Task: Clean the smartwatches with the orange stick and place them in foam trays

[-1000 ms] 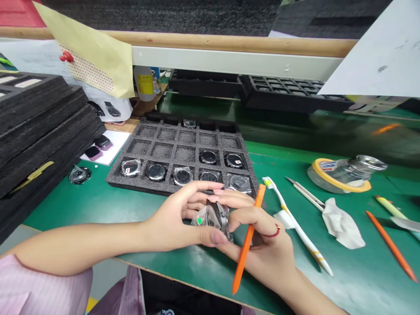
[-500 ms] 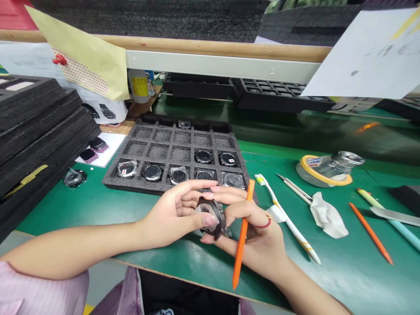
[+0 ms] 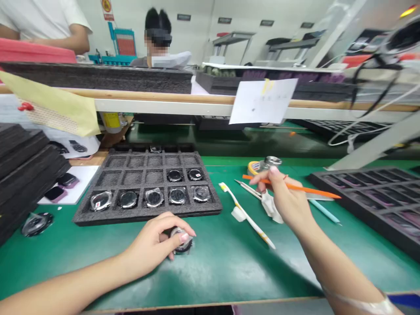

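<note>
My left hand (image 3: 156, 243) rests on the green mat, fingers curled round a round watch case (image 3: 182, 240) that lies on the mat just in front of the grey foam tray (image 3: 111, 216). The tray holds several watch cases in its front rows. My right hand (image 3: 285, 199) is raised to the right, closed on an orange stick (image 3: 305, 189) held roughly level, above a crumpled white cloth (image 3: 269, 205) and next to a roll of yellow tape (image 3: 254, 167).
A white toothbrush (image 3: 246, 215), tweezers (image 3: 247, 189) and a light blue pen (image 3: 323, 211) lie on the mat. A dark tray (image 3: 370, 197) sits at right, stacked black foam (image 3: 22, 175) at left. Two people are behind the shelf rail (image 3: 164, 105).
The hands have parted. My left hand has brought the watch case down onto the mat; my right hand has swung right and up with the orange stick. The view has tilted upward.
</note>
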Available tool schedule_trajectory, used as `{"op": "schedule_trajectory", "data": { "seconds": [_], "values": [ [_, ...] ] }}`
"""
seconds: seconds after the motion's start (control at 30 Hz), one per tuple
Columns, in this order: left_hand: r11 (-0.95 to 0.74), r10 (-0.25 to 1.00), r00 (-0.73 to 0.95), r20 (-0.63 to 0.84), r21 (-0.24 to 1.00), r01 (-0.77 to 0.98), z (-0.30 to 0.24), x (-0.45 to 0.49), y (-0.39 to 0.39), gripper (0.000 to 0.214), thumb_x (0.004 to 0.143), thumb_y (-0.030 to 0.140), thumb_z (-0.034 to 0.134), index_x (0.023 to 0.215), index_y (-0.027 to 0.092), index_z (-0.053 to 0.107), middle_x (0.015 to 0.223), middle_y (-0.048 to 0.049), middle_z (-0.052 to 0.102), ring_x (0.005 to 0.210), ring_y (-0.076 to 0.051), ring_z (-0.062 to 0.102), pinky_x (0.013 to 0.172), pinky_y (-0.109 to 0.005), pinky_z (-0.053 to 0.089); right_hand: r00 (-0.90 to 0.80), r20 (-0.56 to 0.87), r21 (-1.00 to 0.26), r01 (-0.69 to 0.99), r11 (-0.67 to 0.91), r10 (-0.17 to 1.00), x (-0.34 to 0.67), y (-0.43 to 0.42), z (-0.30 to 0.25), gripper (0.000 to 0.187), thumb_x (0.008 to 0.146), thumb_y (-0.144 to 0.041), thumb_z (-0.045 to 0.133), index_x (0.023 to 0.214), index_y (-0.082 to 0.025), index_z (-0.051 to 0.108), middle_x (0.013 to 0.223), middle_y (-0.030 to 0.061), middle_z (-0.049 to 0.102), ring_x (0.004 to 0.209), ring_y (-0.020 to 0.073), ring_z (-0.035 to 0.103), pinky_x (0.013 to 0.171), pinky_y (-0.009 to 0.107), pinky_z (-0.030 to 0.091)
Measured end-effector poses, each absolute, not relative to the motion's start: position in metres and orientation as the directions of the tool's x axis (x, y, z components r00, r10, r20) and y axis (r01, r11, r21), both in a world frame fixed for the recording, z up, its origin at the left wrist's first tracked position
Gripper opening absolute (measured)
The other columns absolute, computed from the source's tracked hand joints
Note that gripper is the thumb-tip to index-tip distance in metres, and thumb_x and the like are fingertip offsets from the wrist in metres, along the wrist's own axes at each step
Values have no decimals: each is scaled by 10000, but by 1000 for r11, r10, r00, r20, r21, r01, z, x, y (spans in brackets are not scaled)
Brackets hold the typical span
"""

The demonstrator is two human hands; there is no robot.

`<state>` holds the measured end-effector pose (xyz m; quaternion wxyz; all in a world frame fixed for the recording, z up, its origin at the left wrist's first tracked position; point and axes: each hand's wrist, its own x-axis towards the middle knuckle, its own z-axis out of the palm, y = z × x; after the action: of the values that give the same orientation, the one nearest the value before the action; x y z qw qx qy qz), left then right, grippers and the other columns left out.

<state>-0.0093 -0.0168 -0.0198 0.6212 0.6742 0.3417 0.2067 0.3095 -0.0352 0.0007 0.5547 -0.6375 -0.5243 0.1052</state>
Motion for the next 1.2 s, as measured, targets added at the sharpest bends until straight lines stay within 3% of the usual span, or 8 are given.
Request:
{"op": "schedule_trajectory", "data": {
  "seconds": [0.1, 0.3, 0.53, 0.7, 0.8, 0.9, 1.03, 1.2],
  "values": [
    [26, 704, 697, -135, 986, 164, -26, -7, -16, 334, 896, 498, 656, 961, 180, 734, 968, -57, 579, 730, -141, 596, 583, -249, 587, 580, 456, -824, 561, 76, 675, 361, -20, 4, 350, 798, -601, 717, 792, -253, 676, 660, 27, 695, 553, 170, 627, 546, 293, 535],
    [13, 668, 727, -160, 979, 203, -28, -4, -15, 291, 866, 455, 696, 870, 165, 678, 885, -46, 607, 757, -159, 603, 588, -239, 569, 697, 429, -807, 581, -102, 575, 407, -9, 0, 316, 872, -457, 595, 840, -163, 705, 813, 133, 767, 563, 209, 670, 614, 378, 559],
    [0, 726, 651, -222, 946, 323, -34, -3, -19, 329, 809, 379, 729, 794, 206, 450, 864, -11, 640, 661, -147, 649, 493, -220, 511, 686, 458, -760, 632, -152, 565, 394, -10, 6, 215, 863, -354, 591, 805, -182, 708, 794, 104, 759, 685, 246, 706, 783, 431, 555],
    [19, 730, 650, -211, 957, 290, -27, -1, -17, 341, 794, 285, 709, 1104, 196, 596, 968, -18, 640, 717, -150, 695, 534, -225, 573, 617, 455, -787, 616, -33, 642, 325, -48, -2, 230, 888, -451, 632, 821, -233, 660, 824, 73, 753, 752, 233, 730, 730, 373, 600],
    [-5, 684, 687, -243, 941, 338, -24, -1, -11, 247, 810, 266, 700, 1037, 166, 694, 1019, -37, 685, 623, -96, 670, 547, -202, 571, 378, 440, -847, 477, 236, 815, 259, -86, -17, 140, 931, -365, 640, 921, -230, 674, 709, 24, 733, 654, 188, 737, 669, 322, 625],
    [7, 654, 713, -254, 944, 330, -26, -3, -6, 239, 831, 261, 700, 1054, 175, 707, 989, -17, 698, 588, -71, 643, 540, -185, 568, 185, 469, -804, 494, 331, 864, 207, -114, -30, 30, 885, -206, 698, 891, -236, 697, 765, 10, 765, 679, 156, 751, 647, 247, 619],
    [25, 623, 742, -246, 955, 295, -29, -4, -5, 234, 849, 268, 695, 1062, 172, 683, 975, -25, 700, 731, -133, 704, 585, -213, 606, 135, 523, -763, 515, 391, 841, 183, -117, -41, 119, 869, -121, 682, 857, -231, 637, 784, -5, 761, 719, 134, 752, 665, 211, 608],
    [36, 620, 744, -248, 957, 289, -29, -4, -5, 219, 873, 273, 681, 1051, 154, 637, 902, -20, 692, 694, -121, 694, 608, -232, 622, 93, 499, -754, 537, 379, 862, 182, -110, -46, 144, 909, -129, 637, 846, -236, 565, 806, -10, 757, 765, 124, 759, 695, 192, 598]
  ]
}}
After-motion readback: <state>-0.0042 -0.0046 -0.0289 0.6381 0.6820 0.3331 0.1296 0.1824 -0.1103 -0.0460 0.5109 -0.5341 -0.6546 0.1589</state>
